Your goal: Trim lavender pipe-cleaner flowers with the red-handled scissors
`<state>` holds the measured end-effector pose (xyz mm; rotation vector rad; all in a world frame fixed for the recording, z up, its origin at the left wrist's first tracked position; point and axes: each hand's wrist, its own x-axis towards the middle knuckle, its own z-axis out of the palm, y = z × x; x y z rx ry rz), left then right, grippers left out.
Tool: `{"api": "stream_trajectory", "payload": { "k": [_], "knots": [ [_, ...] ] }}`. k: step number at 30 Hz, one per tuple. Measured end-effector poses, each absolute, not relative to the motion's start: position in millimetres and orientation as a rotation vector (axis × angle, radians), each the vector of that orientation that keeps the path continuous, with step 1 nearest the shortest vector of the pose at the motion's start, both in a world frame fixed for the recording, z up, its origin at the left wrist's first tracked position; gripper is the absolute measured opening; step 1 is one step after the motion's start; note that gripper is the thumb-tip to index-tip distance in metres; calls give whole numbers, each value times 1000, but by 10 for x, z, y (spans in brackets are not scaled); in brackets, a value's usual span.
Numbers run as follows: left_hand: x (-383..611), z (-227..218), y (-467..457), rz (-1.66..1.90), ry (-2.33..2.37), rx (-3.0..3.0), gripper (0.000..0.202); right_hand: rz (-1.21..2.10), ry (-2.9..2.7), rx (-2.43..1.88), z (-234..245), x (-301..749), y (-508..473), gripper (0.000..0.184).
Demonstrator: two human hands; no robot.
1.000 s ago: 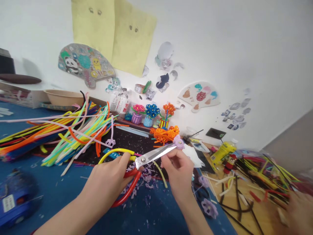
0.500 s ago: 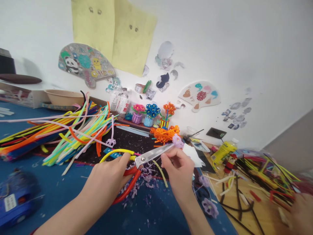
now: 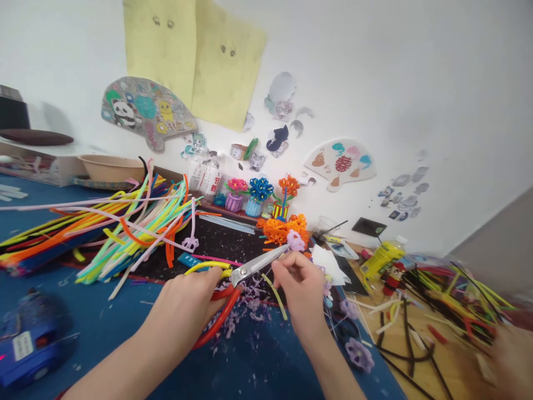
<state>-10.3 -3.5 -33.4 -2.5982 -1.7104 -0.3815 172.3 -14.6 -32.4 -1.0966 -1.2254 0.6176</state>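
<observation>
My scissors (image 3: 259,265) at a lilac pipe-cleaner flower (image 3: 296,240), above the surface (image 3: 266,361), short of its far edge.
Left fingers (image 3: 215,274) have squeezed the handles closer, suggesting a snip; right fingers (image 3: 306,264) pinch the flower from below.

From here a plain white wall (image 3: 345,72) fills twelve o'clock, softly lit — two pale-yellow paper sheets (image 3: 227,83) at eleven, a greyish wall section (image 3: 508,216) at three. Below: a blue tabletop (image 3: 266,369) at six — a light-brown wooden tabletop (image 3: 462,380) at four.
</observation>
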Motion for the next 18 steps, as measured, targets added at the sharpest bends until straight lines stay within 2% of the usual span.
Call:
{"api": "stream_trajectory", "payload": {
  "k": [4, 11, 18],
  "knots": [
    [-104, -375, -24, -406, -1706, -2615, 28, 665, -1167, -1070, -320, 1736, -137, 27],
    [-94, -305, -17, -705, -1849, -2669, 29, 719, -1109, -1053, -276, 1753, -128, 21],
    [-64, -248, -72, -734, -1918, -2749, 22, 798, -1152, -1037, -258, 1733, -129, 18]
  ]
}}
